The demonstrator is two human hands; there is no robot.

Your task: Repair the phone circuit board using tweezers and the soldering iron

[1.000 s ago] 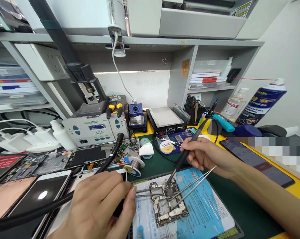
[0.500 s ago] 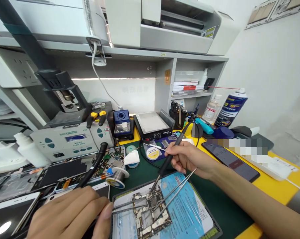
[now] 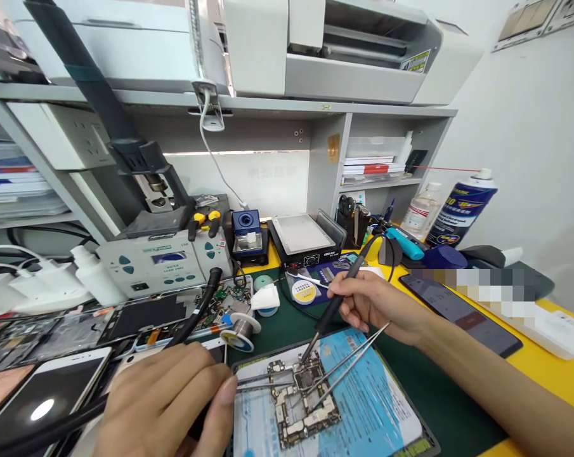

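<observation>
My left hand (image 3: 167, 403) is closed on tweezers (image 3: 258, 383), whose tips reach onto a phone circuit board (image 3: 315, 420) from the left. In my right hand (image 3: 370, 301) is a slim black soldering iron (image 3: 337, 306), slanting down so its tip meets the board's upper part, near a dark square chip (image 3: 308, 376). A second pair of tweezers (image 3: 356, 358) slants across the board, its joined end beside my right wrist; I cannot tell whether that hand touches it. Under the board lies a blue and white printed pad (image 3: 382, 406).
A solder spool (image 3: 241, 333) and white wipe (image 3: 266, 297) stand behind the pad. Further back are a hot plate (image 3: 300, 235) and a grey soldering station (image 3: 165, 260). A dark phone (image 3: 462, 314) lies right; a black hose (image 3: 203, 304) runs behind my left hand.
The whole view has swung a little left, so everything appears shifted right. Both hands keep their grips, and the iron's tip stays at about the same part of the board.
</observation>
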